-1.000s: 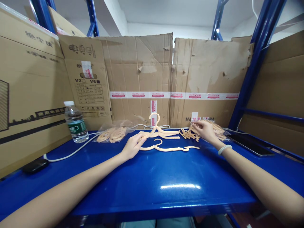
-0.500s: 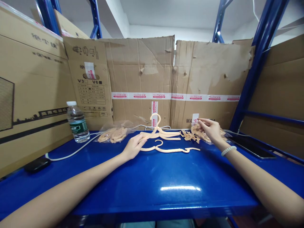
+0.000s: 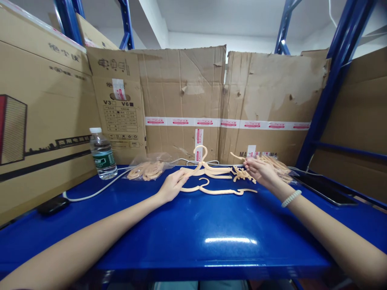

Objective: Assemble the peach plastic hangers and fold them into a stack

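My left hand [image 3: 173, 185] is closed on the left end of a beige plastic clothes hanger [image 3: 200, 164], whose hook points up. More hanger arms [image 3: 219, 176] lie just behind and beside it. In front of it a second beige hanger [image 3: 218, 191] lies flat on the blue table, its left end hidden by my left hand. My right hand [image 3: 260, 169] pinches a thin beige hanger piece [image 3: 238, 156] that sticks out to the left of the fingertips. Below it lies a pile of small beige hooked parts [image 3: 242, 175]. An opened plastic bag of beige pieces [image 3: 276, 165] is behind my right hand.
On the left, another plastic bag of beige parts [image 3: 148, 169] lies near a water bottle [image 3: 103, 155]. A white cable [image 3: 90, 198] runs to a black device [image 3: 53, 206]. A phone [image 3: 326, 189] rests at right. Cardboard sheets [image 3: 181, 88] wall the back of the blue table [image 3: 187, 233].
My right hand has moved slightly left and down from the bag, and a thin beige piece now shows in its fingers. My left hand keeps its hold on the hanger. The view shifted slightly.
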The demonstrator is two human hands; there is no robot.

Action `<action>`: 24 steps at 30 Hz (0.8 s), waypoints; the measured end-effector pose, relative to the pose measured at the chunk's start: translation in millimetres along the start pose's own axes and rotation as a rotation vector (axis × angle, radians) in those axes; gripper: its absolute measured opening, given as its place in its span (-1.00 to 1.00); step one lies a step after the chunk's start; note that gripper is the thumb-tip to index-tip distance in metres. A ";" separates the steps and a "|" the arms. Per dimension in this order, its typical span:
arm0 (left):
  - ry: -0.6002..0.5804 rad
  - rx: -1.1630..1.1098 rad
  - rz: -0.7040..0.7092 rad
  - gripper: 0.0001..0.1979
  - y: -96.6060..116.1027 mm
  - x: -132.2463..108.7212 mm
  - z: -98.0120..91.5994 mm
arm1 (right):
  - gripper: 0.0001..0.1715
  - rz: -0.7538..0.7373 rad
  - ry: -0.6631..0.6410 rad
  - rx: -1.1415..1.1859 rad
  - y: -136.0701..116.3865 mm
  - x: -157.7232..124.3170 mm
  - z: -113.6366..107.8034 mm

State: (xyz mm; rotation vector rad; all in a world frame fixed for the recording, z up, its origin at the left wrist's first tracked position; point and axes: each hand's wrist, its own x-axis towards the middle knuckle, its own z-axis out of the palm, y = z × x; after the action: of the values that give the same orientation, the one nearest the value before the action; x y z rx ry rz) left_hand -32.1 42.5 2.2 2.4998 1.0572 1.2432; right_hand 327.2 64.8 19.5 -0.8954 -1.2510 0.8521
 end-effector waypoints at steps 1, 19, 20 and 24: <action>-0.002 0.002 0.002 -0.76 0.0 0.1 0.0 | -0.76 0.025 -0.024 0.014 2.2 -0.1 2.5; -0.049 -0.009 0.009 -0.74 -0.2 0.7 -0.3 | -0.78 0.451 -0.310 0.165 -6.7 -17.4 21.3; -0.050 -0.011 0.014 -0.74 0.3 0.6 -0.6 | -0.79 0.474 -0.325 0.168 -8.1 -17.7 21.5; -0.059 -0.015 0.036 -0.74 1.2 0.4 -1.1 | -0.88 0.598 -0.309 0.150 -14.0 -19.0 22.6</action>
State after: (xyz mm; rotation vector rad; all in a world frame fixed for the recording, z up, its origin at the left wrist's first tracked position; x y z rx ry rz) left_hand -32.2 41.6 3.7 2.5377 0.9902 1.1743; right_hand 303.1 43.8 26.6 -1.0607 -1.1686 1.5866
